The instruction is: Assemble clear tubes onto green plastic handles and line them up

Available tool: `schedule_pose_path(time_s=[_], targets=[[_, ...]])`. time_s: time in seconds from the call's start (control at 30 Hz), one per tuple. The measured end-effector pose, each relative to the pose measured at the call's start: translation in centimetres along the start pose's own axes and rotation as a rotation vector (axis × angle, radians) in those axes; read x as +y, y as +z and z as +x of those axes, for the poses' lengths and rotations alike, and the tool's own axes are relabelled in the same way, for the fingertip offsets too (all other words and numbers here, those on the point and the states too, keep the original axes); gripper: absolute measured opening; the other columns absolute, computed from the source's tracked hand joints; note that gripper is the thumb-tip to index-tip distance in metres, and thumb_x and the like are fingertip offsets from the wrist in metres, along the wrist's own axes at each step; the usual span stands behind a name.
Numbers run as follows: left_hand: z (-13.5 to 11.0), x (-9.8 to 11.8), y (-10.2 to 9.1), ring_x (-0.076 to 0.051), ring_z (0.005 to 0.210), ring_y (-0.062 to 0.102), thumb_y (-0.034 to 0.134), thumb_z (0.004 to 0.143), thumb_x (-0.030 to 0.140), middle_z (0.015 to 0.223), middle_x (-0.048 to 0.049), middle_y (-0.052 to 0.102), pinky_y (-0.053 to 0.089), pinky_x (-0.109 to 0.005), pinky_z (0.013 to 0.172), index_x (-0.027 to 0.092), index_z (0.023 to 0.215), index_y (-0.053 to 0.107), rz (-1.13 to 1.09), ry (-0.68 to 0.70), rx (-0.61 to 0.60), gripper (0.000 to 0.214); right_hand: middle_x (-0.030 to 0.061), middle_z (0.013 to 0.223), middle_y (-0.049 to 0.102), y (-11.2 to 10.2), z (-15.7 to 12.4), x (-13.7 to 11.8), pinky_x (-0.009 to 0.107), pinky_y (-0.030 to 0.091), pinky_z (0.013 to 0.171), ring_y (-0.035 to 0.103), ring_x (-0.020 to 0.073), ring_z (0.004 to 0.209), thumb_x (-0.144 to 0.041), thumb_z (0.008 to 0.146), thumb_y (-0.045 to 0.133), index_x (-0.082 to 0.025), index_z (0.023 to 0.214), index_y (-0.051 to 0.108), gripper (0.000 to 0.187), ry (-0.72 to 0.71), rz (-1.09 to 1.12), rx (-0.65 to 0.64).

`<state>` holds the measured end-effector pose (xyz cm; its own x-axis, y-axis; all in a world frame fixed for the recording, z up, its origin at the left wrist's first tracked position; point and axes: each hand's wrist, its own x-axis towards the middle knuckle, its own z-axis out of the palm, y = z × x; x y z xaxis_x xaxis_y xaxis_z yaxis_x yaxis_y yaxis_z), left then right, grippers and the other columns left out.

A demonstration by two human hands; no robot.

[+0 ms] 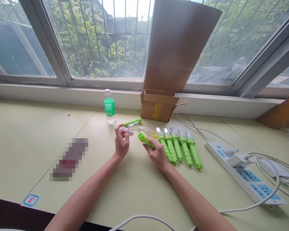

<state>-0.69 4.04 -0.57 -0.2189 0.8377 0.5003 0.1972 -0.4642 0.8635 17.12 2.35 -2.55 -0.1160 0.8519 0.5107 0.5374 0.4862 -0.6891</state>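
Observation:
My left hand [121, 142] is raised above the table and pinches a small white part with a pink band [127, 131] between its fingertips. My right hand [157, 153] grips a green handle [145, 140], open end tilted up toward the white part; the two are close but apart. Beside my right hand lies a row of several finished green sticks with clear tops [180, 146]. Behind my hands lie a loose green stick [133, 122], a clear cap [144, 129] and a yellow ring [154, 134].
A water bottle with a green label [109, 106] and an open cardboard box [159, 105] stand near the window sill. A white power strip [243, 175] with cables lies at the right. A blurred dark object [69, 158] lies at the left.

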Motion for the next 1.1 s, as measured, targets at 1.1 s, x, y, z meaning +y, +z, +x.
schedule_pose_path(time_s=[1.1], targets=[[0.5,0.0,0.0,-0.015,0.071,0.063,0.059,0.081,0.039,0.074,0.0001,0.064,0.052,-0.029,0.065,0.023,0.109,0.042,-0.242,-0.183,-0.200,0.037,0.0065,0.106,0.068,0.0,-0.1,0.4,0.038,0.050,0.077,0.064,0.0264,0.088,-0.033,0.083,0.055,-0.025,0.113,0.062,0.032,0.002,-0.154,-0.068]])
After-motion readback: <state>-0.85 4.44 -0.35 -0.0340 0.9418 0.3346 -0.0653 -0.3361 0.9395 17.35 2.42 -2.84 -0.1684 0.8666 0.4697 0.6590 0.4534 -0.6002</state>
